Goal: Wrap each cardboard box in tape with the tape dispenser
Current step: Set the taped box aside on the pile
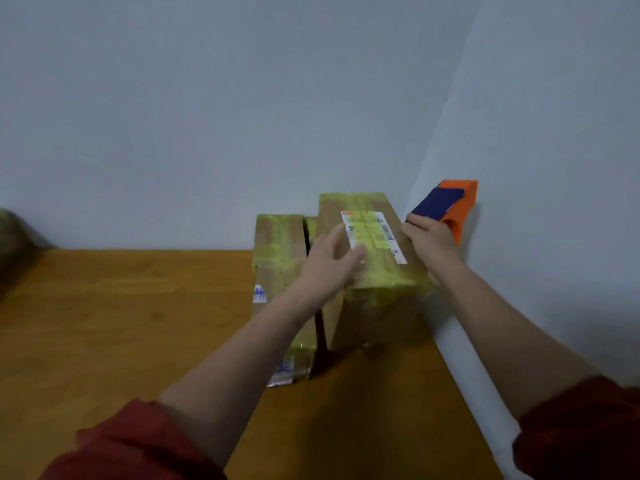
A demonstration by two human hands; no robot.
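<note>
Wooden table (138,323) bears glossy taped rectangular cardboard boxes (374,271).

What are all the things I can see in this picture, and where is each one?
tall box: one, brown with yellowish tape, far right of the table, near the wall
label: one, white, on top of the tall box
low box: one, brown with yellowish tape, just left of the tall box; a sliver between them may be a third box
tape dispenser: one, orange and dark blue, to the right of the tall box, by the wall
table: one, orange-brown wood, under the boxes
dark thing: one, blurred, left edge; cannot tell what it is
walls: two, pale grey, behind and to the right
left hand: one, fingers straight, over the tall box's top
right hand: one, grips the tape dispenser
sleeves: two, red, bottom corners
</note>
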